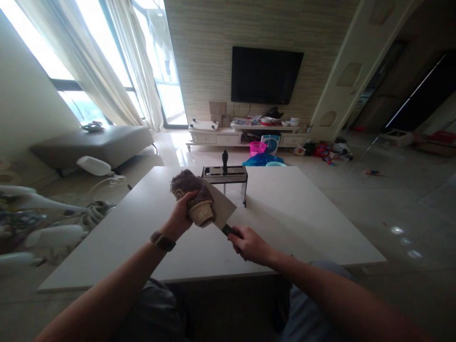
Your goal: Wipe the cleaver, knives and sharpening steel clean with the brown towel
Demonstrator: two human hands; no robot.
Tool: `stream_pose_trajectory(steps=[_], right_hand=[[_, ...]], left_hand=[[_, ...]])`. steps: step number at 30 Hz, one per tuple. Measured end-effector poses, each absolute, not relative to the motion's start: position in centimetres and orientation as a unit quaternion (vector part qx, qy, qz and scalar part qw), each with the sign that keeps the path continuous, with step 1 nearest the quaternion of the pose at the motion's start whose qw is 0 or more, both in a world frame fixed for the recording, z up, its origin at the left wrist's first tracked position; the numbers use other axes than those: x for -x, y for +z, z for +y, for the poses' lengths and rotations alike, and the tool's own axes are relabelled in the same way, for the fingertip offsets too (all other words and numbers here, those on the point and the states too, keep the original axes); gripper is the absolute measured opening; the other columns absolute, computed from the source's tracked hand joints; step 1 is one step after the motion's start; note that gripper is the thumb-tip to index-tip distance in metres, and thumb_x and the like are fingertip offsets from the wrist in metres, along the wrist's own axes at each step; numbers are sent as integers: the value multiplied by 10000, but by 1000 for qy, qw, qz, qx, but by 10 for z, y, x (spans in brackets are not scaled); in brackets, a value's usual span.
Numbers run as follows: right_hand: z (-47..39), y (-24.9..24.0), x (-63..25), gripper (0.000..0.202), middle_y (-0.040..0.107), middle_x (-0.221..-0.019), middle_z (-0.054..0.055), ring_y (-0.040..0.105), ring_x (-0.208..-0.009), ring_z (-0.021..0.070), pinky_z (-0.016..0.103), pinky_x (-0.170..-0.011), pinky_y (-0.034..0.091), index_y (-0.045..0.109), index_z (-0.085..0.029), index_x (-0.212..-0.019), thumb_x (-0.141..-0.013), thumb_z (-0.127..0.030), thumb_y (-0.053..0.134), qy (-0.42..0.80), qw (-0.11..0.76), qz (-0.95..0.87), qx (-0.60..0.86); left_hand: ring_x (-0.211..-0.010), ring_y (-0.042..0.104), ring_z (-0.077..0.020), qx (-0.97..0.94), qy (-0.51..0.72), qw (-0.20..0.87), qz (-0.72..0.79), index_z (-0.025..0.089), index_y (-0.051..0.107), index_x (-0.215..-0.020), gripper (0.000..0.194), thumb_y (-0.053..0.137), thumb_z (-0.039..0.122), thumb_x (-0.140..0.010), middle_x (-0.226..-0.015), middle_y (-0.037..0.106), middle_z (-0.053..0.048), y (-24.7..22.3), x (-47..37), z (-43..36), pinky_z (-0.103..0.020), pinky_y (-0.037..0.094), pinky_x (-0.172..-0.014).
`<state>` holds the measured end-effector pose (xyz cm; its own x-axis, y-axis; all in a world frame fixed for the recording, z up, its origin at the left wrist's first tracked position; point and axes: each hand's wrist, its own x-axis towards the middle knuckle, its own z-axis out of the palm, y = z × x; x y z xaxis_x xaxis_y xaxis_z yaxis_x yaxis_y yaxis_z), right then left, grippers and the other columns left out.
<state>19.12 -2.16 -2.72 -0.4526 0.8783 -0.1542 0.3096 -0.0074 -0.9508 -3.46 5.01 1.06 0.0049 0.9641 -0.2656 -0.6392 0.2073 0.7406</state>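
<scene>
My left hand [184, 207] is closed around a bunched dark brown, fuzzy cloth [194, 184] with a beige textured end. The cloth lies against the broad, pale grey blade of a cleaver [223, 206], and part of the blade is hidden behind it. My right hand [251, 245] grips the cleaver's black handle, with the blade angled up to the left. Just beyond the blade stands a knife rack [230, 174] with a slotted top and clear lower part. One black handle sticks up out of its top.
A white table [302, 228] lies under my hands. White chairs [53, 235] stand at its left side. Past the far edge are a pink basket [257, 148], a blue bag [261, 159] and a low white cabinet [217, 137]. A grey bench [92, 145] stands by the curtains.
</scene>
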Motion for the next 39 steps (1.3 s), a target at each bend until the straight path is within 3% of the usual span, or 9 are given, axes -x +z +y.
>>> stream_pose_trajectory(steps=[11, 22, 27, 32, 39], right_hand=[[-25, -26, -190, 211, 527, -554, -80, 440, -332, 60, 185, -311, 325, 500, -208, -775, -963, -303, 518, 563, 263, -643, 448], [-26, -37, -186, 209, 521, -559, -91, 440, -331, 65, 185, -303, 320, 515, -212, -845, -967, -382, 519, 586, 300, -604, 450], [-17, -42, -188, 144, 497, -526, -101, 430, -318, 79, 190, -294, 327, 521, -219, -879, -955, -338, 495, 574, 309, -611, 449], [-12, -33, -192, 205, 509, -533, -95, 430, -328, 70, 186, -317, 332, 527, -214, -876, -977, -391, 505, 566, 295, -630, 442], [-14, -22, -195, 266, 535, -568, -63, 463, -377, 63, 190, -371, 355, 502, -203, -751, -979, -339, 520, 535, 262, -661, 457]], left_hand=[[-644, 752, -228, -199, 579, 687, 391, 86, 720, -1003, 180, 599, 184, -913, -832, 790, -110, 7, 33, 51, -349, 665, -617], [-713, 769, -244, -183, 553, 707, 401, 79, 708, -1067, 213, 659, 178, -884, -918, 795, -135, -10, -14, 24, -367, 668, -685], [-713, 768, -240, -187, 551, 699, 416, 86, 703, -1094, 269, 715, 111, -826, -944, 794, -136, -20, -31, 17, -352, 665, -673], [-676, 759, -232, -194, 556, 694, 415, 73, 713, -1034, 193, 676, 107, -848, -886, 792, -124, -9, -21, 28, -348, 666, -654], [-675, 755, -224, -192, 621, 653, 388, 112, 722, -1032, 196, 638, 132, -856, -880, 791, -96, 12, 12, 48, -356, 669, -657]])
